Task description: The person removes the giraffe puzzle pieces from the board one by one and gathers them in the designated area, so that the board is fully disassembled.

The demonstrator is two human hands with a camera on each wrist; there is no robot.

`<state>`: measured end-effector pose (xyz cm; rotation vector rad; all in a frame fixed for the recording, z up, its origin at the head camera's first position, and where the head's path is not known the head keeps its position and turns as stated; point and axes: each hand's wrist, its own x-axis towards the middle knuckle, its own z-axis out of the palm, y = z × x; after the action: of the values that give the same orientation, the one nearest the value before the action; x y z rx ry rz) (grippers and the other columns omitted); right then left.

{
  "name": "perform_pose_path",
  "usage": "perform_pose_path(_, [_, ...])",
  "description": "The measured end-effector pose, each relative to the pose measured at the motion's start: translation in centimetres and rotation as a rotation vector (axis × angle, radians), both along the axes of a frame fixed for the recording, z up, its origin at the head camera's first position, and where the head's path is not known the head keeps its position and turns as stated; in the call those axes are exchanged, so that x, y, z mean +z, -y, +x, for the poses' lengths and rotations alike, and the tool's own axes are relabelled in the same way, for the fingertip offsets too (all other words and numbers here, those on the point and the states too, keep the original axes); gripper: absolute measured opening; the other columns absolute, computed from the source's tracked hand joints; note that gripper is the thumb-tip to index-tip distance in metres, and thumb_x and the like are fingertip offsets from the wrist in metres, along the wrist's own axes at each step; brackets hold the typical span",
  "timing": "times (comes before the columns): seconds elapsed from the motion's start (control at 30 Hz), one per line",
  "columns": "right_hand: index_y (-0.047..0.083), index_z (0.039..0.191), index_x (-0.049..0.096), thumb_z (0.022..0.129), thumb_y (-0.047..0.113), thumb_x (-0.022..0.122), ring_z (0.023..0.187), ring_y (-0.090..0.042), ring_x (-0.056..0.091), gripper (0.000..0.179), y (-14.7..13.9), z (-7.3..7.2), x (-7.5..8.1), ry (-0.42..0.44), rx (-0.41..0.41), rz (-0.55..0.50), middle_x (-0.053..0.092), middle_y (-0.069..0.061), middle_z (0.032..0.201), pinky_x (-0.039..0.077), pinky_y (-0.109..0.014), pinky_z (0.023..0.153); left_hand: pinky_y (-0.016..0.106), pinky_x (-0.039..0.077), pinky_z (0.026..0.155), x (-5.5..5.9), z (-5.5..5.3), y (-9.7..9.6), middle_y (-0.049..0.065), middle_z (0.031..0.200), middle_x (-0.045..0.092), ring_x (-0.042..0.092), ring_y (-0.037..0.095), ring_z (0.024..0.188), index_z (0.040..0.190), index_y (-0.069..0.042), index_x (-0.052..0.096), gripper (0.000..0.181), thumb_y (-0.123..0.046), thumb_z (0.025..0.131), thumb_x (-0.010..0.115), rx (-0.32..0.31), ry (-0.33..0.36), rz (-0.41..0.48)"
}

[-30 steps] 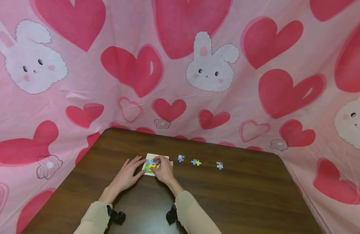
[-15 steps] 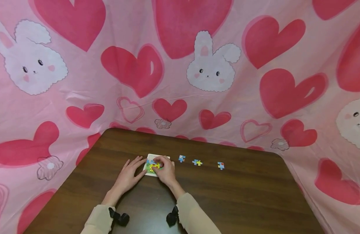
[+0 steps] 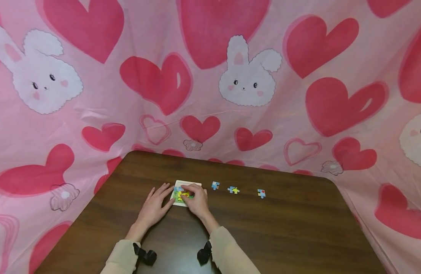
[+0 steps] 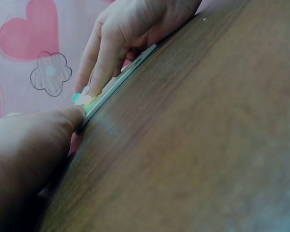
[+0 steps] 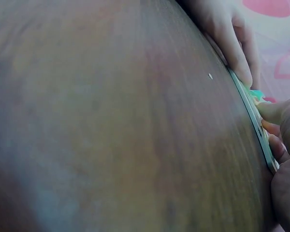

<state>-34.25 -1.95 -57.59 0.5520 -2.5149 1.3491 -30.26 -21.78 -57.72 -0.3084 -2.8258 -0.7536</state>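
A small jigsaw puzzle tray (image 3: 189, 182) with a white rim lies on the table in the head view, partly filled with blue, green and yellow pieces. My left hand (image 3: 154, 205) rests at its left side, fingers extended, fingertips and thumb right at the rim. Over the tray's right half, my right hand (image 3: 199, 203) bends its thumb and index finger about a puzzle piece, mostly covered by the fingers. In the left wrist view, a teal-edged piece (image 4: 82, 99) stands a little proud of the tray beside the right fingertips.
To the right of the tray lie three loose pieces: a blue and white one (image 3: 215, 185), a yellow and blue one (image 3: 233, 190), and one with a red spot (image 3: 261, 193). The brown table (image 3: 292, 228) meets a pink heart-patterned cloth (image 3: 203, 95) behind.
The head view has shifted slightly, so tray, loose pieces and hands all sit a little further right. Both hands keep their places at the tray, with only slight finger movement in the right hand.
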Motion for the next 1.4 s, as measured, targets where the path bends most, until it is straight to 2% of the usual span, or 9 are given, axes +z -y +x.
perform_pose_path(0.3, [0.016,0.128,0.084,0.092,0.017,0.090,0.095,-0.019,0.068,0.036,-0.14,0.21,-0.03,-0.018,0.016,0.057,0.082,-0.001,0.110,0.036,-0.029,0.085,0.070,0.026,0.134,0.16,-0.04,-0.63,0.020,0.164,0.059,0.048,0.040,0.159,0.152,-0.010,0.066,0.057,-0.041,0.105,0.074,0.050,0.014,0.008])
perform_pose_path(0.43, [0.015,0.128,0.084,0.094,0.013,0.087,0.097,-0.021,0.068,0.035,-0.06,0.18,0.07,-0.026,0.020,0.057,0.082,-0.002,0.112,0.037,-0.030,0.085,0.070,0.026,0.134,0.36,-0.05,-0.74,0.019,0.163,0.059,0.049,0.040,0.159,0.151,-0.009,0.067,0.057,-0.041,0.104,0.075,0.063,0.006,0.019])
perform_pose_path(0.63, [0.015,0.126,0.085,0.093,0.006,0.084,0.103,-0.023,0.070,0.034,-0.23,0.13,0.11,-0.007,0.027,0.043,0.084,-0.003,0.115,0.037,-0.030,0.086,0.070,0.028,0.133,0.30,-0.09,-0.77,0.020,0.162,0.060,0.051,0.040,0.158,0.150,-0.009,0.068,0.056,-0.039,0.103,0.076,0.059,-0.014,0.010])
perform_pose_path(0.9, [0.013,0.125,0.085,0.093,0.009,0.087,0.103,-0.023,0.072,0.032,-0.21,0.11,0.08,0.019,0.024,0.024,0.085,-0.003,0.111,0.037,-0.030,0.086,0.073,0.030,0.130,0.06,0.18,-0.70,0.021,0.159,0.063,0.054,0.042,0.154,0.148,-0.009,0.070,0.053,-0.035,0.102,0.078,0.045,-0.070,-0.001])
perform_pose_path(1.03, [0.012,0.123,0.085,0.091,0.011,0.089,0.095,-0.018,0.071,0.032,-0.10,0.11,0.09,0.027,-0.005,0.025,0.085,-0.002,0.104,0.038,-0.031,0.085,0.073,0.030,0.130,0.02,0.12,-0.69,0.021,0.159,0.062,0.054,0.042,0.154,0.148,-0.011,0.071,0.052,-0.035,0.102,0.078,0.041,-0.073,-0.002])
perform_pose_path(1.23, [0.012,0.129,0.079,0.090,0.009,0.089,0.080,-0.010,0.062,0.040,0.05,0.14,-0.01,0.046,-0.022,0.001,0.082,-0.002,0.096,0.038,-0.031,0.084,0.074,0.031,0.129,-0.05,0.23,-0.72,0.022,0.157,0.063,0.054,0.044,0.153,0.144,-0.013,0.073,0.048,-0.033,0.101,0.079,0.035,-0.085,0.002])
perform_pose_path(1.4, [0.012,0.120,0.083,0.090,0.003,0.087,0.077,-0.010,0.064,0.031,0.01,0.10,-0.17,0.013,-0.009,-0.027,0.080,-0.003,0.092,0.037,-0.029,0.083,0.073,0.032,0.128,-0.04,0.32,-0.79,0.021,0.157,0.064,0.055,0.043,0.153,0.138,-0.012,0.077,0.043,-0.033,0.101,0.080,0.039,-0.091,0.006])
